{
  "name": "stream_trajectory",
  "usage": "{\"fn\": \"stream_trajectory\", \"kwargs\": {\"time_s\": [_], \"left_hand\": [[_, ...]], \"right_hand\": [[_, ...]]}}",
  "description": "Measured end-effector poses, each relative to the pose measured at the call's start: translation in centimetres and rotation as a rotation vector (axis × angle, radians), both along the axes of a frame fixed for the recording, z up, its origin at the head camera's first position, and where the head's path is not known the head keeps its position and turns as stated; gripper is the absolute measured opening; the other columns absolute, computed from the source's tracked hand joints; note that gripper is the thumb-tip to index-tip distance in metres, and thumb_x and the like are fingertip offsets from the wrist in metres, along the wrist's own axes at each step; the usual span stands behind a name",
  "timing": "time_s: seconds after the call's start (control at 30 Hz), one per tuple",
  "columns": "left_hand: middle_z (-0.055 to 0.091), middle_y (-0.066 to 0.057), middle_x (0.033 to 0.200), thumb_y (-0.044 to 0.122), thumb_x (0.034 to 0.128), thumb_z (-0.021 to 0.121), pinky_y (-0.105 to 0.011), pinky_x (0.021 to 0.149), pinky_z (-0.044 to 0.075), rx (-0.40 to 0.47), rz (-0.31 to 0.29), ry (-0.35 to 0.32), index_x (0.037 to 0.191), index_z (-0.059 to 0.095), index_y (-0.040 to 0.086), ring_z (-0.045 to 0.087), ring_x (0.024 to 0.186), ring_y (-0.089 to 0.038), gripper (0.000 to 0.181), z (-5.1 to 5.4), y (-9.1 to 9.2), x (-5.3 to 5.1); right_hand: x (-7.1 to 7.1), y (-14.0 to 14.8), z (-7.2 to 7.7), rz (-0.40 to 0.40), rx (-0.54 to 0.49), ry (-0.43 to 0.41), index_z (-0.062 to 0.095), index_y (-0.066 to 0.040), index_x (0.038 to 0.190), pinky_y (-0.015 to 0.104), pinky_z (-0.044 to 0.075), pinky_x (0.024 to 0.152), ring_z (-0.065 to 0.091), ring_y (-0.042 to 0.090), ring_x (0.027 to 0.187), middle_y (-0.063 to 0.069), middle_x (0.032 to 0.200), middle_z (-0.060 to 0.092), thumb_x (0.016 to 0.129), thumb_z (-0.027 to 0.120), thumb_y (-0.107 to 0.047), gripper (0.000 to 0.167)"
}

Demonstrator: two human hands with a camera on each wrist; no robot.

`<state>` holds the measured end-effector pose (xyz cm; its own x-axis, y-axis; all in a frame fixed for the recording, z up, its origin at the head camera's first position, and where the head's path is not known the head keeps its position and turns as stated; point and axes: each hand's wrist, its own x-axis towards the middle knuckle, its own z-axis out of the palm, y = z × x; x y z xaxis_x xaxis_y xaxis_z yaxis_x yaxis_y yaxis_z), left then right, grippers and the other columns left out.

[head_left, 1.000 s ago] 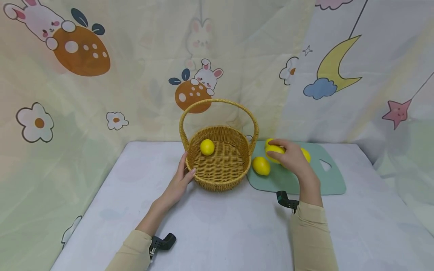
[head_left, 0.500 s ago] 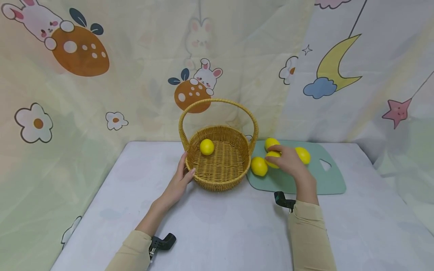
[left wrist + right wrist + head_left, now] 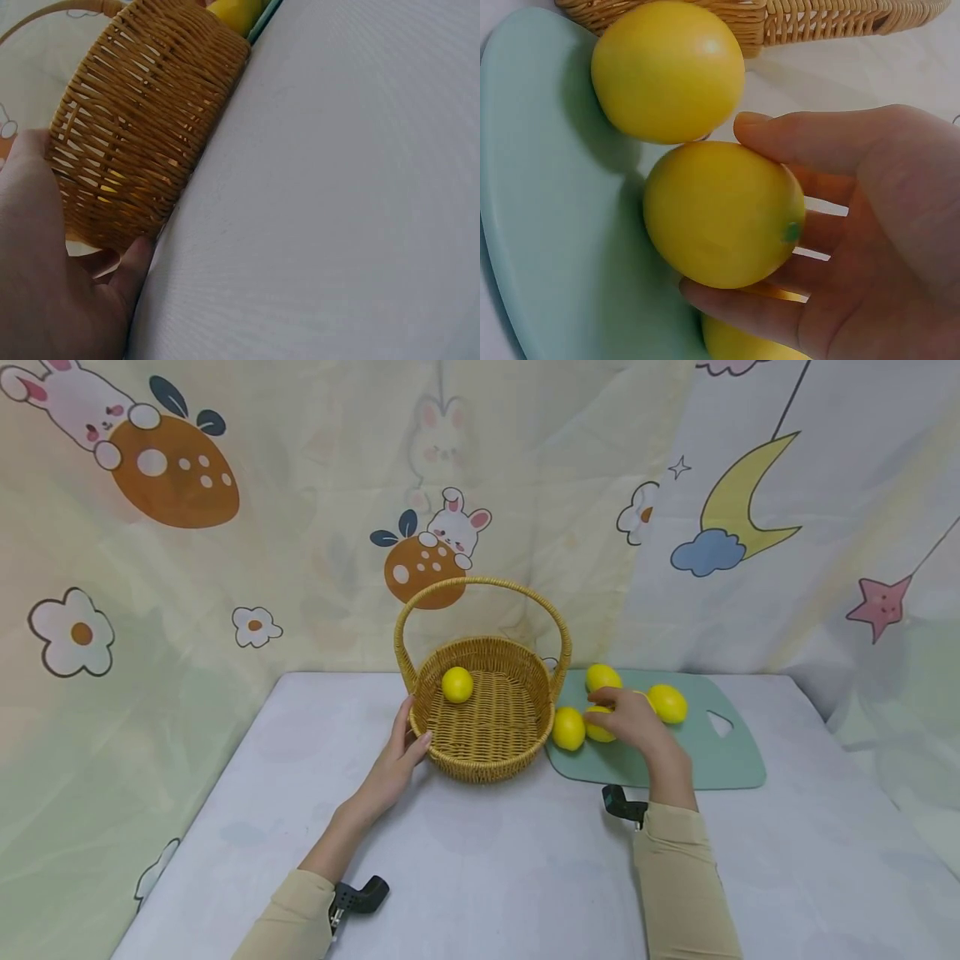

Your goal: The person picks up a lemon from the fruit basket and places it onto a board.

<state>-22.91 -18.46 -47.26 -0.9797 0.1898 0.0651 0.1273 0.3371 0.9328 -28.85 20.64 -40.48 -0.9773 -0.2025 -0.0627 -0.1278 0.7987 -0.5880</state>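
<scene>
My left hand [image 3: 390, 772] holds the left side of a round wicker basket [image 3: 487, 772], its thumb on the near wall. The left wrist view shows that hand [image 3: 67, 277] against the woven wall [image 3: 142, 112]. One yellow lemon [image 3: 457, 685] lies inside the basket. My right hand [image 3: 633, 718] grips a lemon [image 3: 598, 727] low over the green cutting board [image 3: 705, 760]. In the right wrist view, thumb and fingers surround this lemon [image 3: 724, 214], which has a green spot at one end. Another lemon [image 3: 568, 729] sits just left of it, beside the basket.
More lemons lie on the board: one at the back [image 3: 602, 677], one to the right [image 3: 667, 703], another mostly hidden behind the right hand. The basket's tall handle [image 3: 480, 582] arches above it. A printed cloth [image 3: 315, 527] hangs behind the white table [image 3: 480, 877].
My right hand has shifted slightly left and nearer with its lemon, uncovering the back and right lemons. The leftmost lemon has moved a little toward the basket. The left hand stays put.
</scene>
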Motion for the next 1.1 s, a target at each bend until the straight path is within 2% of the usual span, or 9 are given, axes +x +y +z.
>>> {"fn": "stream_trajectory", "kwargs": {"time_s": [0.1, 0.27, 0.37, 0.47, 0.73, 0.77, 0.93, 1.0, 1.1], "left_hand": [[0.007, -0.009, 0.168, 0.047, 0.1041, 0.044, -0.054, 0.121, 0.025, 0.010, -0.010, -0.029, 0.157, -0.005, 0.043, 0.018, 0.154, -0.032, 0.073, 0.8, 0.1, 0.3], [0.008, -0.015, 0.167, 0.038, 0.1060, 0.044, -0.053, 0.121, 0.027, 0.011, -0.029, -0.042, 0.160, -0.006, 0.030, 0.018, 0.153, -0.035, 0.074, 2.8, 0.4, 1.3], [0.007, -0.015, 0.167, 0.040, 0.1059, 0.043, -0.053, 0.121, 0.027, 0.005, -0.034, -0.040, 0.160, -0.007, 0.029, 0.019, 0.153, -0.035, 0.075, 3.3, 0.5, 1.5], [0.007, -0.014, 0.168, 0.043, 0.1050, 0.044, -0.053, 0.121, 0.027, 0.010, -0.034, -0.039, 0.160, -0.006, 0.031, 0.018, 0.153, -0.035, 0.076, 3.0, 0.4, 1.4], [0.007, -0.006, 0.168, 0.049, 0.1036, 0.044, -0.052, 0.121, 0.026, 0.012, -0.003, 0.000, 0.155, -0.005, 0.048, 0.019, 0.154, -0.030, 0.071, -0.1, 0.0, 0.0], [0.007, -0.006, 0.168, 0.048, 0.1038, 0.044, -0.052, 0.121, 0.026, 0.012, -0.003, -0.004, 0.156, -0.004, 0.046, 0.019, 0.154, -0.030, 0.071, 0.2, 0.0, 0.2], [0.009, -0.008, 0.168, 0.050, 0.1033, 0.044, -0.053, 0.120, 0.027, 0.013, -0.004, 0.000, 0.156, -0.005, 0.047, 0.020, 0.153, -0.031, 0.071, 0.3, 0.1, 0.3], [0.010, -0.005, 0.168, 0.055, 0.1016, 0.044, -0.052, 0.120, 0.029, 0.009, 0.008, 0.012, 0.154, -0.003, 0.051, 0.022, 0.153, -0.030, 0.071, -0.2, 0.0, 0.1], [0.012, -0.005, 0.167, 0.058, 0.1003, 0.045, -0.051, 0.120, 0.030, 0.008, 0.015, 0.012, 0.154, -0.003, 0.051, 0.024, 0.152, -0.028, 0.072, -0.4, 0.0, 0.0]], "right_hand": [[0.1, 0.0, -0.1, 0.008, -0.006, 0.006, 0.057, -0.003, 0.138, 0.056, 0.045, 0.105, 0.052, 0.042, 0.127, 0.022, 0.139, 0.058, 0.096, 0.062, -0.031, 0.051], [0.3, -0.1, 0.2, 0.010, 0.001, -0.042, 0.054, -0.004, 0.140, 0.058, 0.042, 0.107, 0.050, 0.042, 0.128, 0.023, 0.142, 0.055, 0.097, 0.060, -0.031, 0.051], [0.4, -0.2, 0.3, 0.012, 0.012, -0.069, 0.053, -0.005, 0.141, 0.059, 0.041, 0.107, 0.050, 0.041, 0.128, 0.024, 0.143, 0.053, 0.098, 0.058, -0.032, 0.051], [0.4, -0.1, 0.3, 0.017, 0.019, -0.076, 0.053, -0.005, 0.142, 0.059, 0.041, 0.108, 0.050, 0.041, 0.128, 0.024, 0.143, 0.052, 0.098, 0.057, -0.032, 0.051], [0.5, 0.1, 0.3, 0.032, 0.028, -0.072, 0.053, -0.006, 0.141, 0.060, 0.041, 0.107, 0.050, 0.041, 0.128, 0.024, 0.143, 0.053, 0.099, 0.056, -0.033, 0.050], [0.5, 0.1, 0.4, 0.027, 0.027, -0.074, 0.053, -0.007, 0.142, 0.060, 0.042, 0.107, 0.050, 0.041, 0.128, 0.023, 0.143, 0.053, 0.099, 0.056, -0.033, 0.050], [0.7, 0.0, 0.9, 0.032, 0.018, -0.068, 0.053, -0.007, 0.142, 0.058, 0.043, 0.106, 0.053, 0.039, 0.125, 0.023, 0.140, 0.056, 0.100, 0.055, -0.033, 0.050], [0.8, -0.1, 1.0, 0.034, 0.014, -0.065, 0.053, -0.006, 0.142, 0.057, 0.044, 0.105, 0.054, 0.039, 0.124, 0.023, 0.139, 0.056, 0.100, 0.055, -0.032, 0.049], [0.8, -0.1, 1.1, 0.030, 0.015, -0.071, 0.053, -0.007, 0.142, 0.057, 0.045, 0.105, 0.054, 0.038, 0.123, 0.023, 0.138, 0.057, 0.100, 0.055, -0.032, 0.049]]}}
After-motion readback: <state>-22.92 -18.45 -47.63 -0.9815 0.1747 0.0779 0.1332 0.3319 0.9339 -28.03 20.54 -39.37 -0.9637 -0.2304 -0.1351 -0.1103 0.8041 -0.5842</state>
